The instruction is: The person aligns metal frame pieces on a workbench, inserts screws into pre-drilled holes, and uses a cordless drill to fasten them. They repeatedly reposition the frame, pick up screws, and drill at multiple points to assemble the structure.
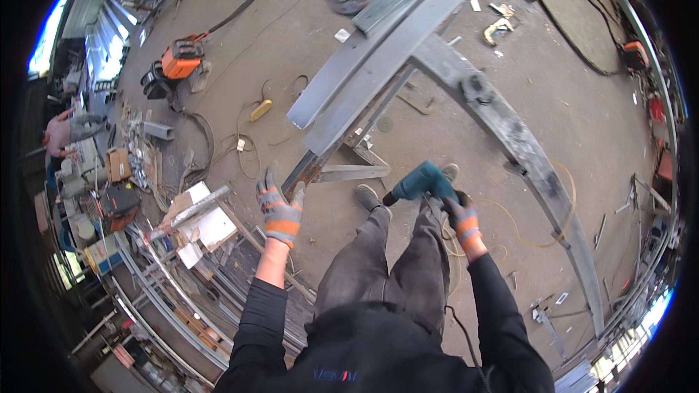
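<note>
My right hand, in a grey and orange glove, is closed around the handle of a teal power drill. The drill's dark nose points left, above my shoes. Out to the left, my gloved left hand is raised with its fingers apart and holds nothing. Just beyond it lies the near end of a long grey steel beam, which runs away to the upper right. A second steel beam branches off it and stretches down the right side, with dark smudges on its top face.
An orange machine with cables stands at the upper left. A bucket sits beside the far beams. Boards and metal profiles crowd the lower left. A thin yellow cable crosses the floor at right. Another person is at far left.
</note>
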`<state>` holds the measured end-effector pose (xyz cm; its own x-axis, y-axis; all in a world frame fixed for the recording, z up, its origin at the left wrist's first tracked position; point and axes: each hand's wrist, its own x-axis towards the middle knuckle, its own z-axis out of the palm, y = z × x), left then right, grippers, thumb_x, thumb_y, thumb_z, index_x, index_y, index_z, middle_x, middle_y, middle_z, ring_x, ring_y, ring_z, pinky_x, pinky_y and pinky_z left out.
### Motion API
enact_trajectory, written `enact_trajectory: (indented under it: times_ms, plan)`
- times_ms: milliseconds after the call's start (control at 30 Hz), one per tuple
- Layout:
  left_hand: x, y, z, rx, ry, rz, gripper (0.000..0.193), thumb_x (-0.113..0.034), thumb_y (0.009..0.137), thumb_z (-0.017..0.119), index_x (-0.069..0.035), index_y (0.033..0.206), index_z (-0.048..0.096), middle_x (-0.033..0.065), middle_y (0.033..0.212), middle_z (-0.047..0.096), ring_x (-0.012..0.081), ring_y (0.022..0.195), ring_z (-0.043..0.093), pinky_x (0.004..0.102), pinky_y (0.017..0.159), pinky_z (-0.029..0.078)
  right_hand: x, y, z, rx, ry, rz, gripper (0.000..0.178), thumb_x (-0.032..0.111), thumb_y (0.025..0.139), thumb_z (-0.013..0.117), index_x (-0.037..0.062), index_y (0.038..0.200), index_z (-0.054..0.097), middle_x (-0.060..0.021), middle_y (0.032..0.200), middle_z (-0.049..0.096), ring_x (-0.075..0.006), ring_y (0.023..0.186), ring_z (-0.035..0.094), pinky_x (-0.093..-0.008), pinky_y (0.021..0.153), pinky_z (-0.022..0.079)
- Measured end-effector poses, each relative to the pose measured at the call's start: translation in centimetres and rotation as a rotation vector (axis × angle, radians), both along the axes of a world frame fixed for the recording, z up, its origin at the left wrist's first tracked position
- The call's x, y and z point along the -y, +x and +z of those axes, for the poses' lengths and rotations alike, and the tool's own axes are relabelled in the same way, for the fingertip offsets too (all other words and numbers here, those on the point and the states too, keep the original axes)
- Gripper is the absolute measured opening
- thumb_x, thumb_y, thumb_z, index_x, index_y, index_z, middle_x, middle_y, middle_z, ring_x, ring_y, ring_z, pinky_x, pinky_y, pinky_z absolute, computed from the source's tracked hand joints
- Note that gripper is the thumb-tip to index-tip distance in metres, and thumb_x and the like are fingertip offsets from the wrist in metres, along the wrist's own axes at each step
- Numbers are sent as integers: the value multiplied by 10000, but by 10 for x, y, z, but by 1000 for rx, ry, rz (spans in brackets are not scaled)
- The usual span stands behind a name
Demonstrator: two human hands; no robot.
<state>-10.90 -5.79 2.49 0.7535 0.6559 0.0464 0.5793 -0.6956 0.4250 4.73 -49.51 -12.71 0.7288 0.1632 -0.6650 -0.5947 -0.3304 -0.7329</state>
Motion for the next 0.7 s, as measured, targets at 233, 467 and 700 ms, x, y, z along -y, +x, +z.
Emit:
enact_trajectory:
  times_ms: [233,467,700]
  plan:
    - [-70,25,-96,-188,-152,-211,605,-351,895,910,-49,1380,710,246,1287,727,464,1177,703,523,988,576,-161,33,-285,195,-717,736,377,276,1013,688,64,1322,729,-283,1207,800,-479,1162,767,-572,982,603]
    - [-77,21,-114,-42,-177,-258,348,-278,924,849,-63,1181,757,199,1019,795,444,910,768,519,792,607,-153,51,-295,312,-736,799,427,140,1002,608,168,1411,727,-234,1238,803,-445,1141,778,-557,992,615]
    - [-88,-8,-114,14,-206,-272,311,-295,934,866,-80,1134,766,174,994,795,443,874,756,516,765,599,-150,26,-228,379,-600,658,652,223,940,783,135,1565,617,-258,1365,752,-459,1293,707,-545,1083,586]
